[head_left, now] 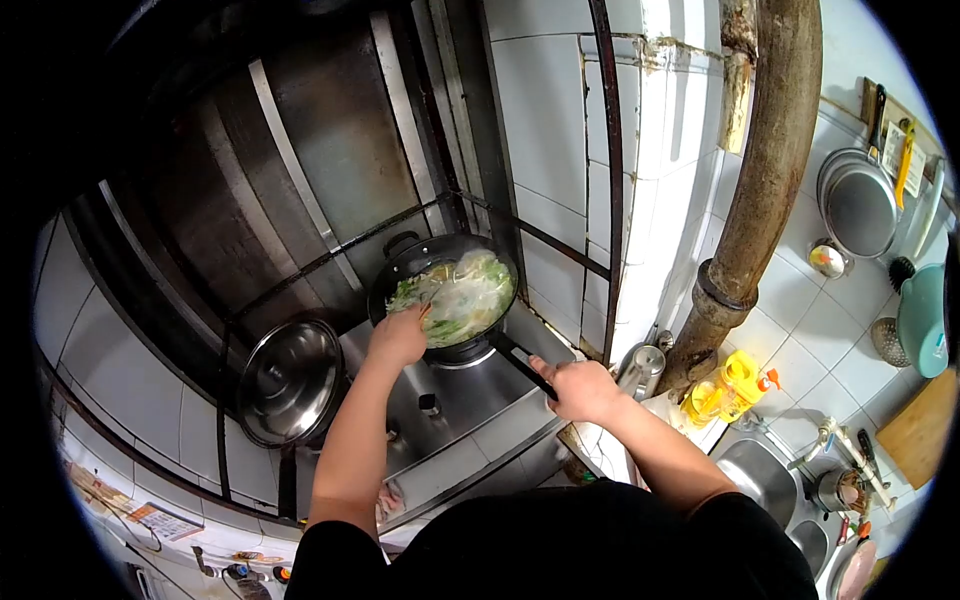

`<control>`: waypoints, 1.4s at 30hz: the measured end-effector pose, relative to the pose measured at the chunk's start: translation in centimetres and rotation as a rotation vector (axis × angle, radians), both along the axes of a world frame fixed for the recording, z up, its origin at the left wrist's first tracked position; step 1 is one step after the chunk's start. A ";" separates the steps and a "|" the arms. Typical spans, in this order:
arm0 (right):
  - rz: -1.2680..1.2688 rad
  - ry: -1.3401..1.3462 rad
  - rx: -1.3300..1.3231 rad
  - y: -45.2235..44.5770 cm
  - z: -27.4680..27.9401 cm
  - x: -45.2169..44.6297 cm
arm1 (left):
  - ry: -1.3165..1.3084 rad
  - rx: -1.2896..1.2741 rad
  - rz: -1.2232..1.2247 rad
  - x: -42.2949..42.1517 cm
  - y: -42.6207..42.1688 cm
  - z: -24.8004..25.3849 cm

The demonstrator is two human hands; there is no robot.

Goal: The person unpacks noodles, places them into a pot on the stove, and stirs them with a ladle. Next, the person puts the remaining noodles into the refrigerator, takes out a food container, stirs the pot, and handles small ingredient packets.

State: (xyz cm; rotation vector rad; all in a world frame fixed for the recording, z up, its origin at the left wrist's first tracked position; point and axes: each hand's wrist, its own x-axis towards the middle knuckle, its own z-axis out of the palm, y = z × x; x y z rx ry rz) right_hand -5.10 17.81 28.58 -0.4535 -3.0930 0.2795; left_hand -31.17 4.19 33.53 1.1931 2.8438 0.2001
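Observation:
A black wok (381,296) with a long dark handle sits on the stove burner. Chopped green and pale food (470,300) fills it, partly veiled by steam. My right hand (582,390) is wrapped round the wok handle (522,364), thumb lying along the top. Over the near left rim of the wok is my left hand (398,337), its fingers closed and pointing toward the food. Whatever it grips is too small and hazy to make out.
Left of the wok rests a shiny steel pan (290,385). A stove knob (429,404) is between my arms. A thick brown pipe (765,170) rises at right, near a yellow bottle (738,380) and a steel sink (757,470). A dark metal frame (540,235) surrounds the stove.

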 end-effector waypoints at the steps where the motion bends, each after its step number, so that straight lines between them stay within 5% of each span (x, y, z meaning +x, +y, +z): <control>1: 0.002 -0.005 0.004 0.0 0.0 0.0 | 0.044 -0.013 -0.033 0.6 -0.6 0.3; 14: 0.019 0.037 0.056 0.4 -0.7 -0.1 | 0.426 0.127 -0.114 5.6 -13.0 3.5; 23: 0.036 0.058 0.067 0.5 -0.8 -0.2 | 0.300 0.075 0.030 7.6 -17.7 7.3; 42: 0.035 0.074 0.055 0.5 -1.1 -0.1 | 0.193 0.223 0.032 3.4 -10.4 -3.8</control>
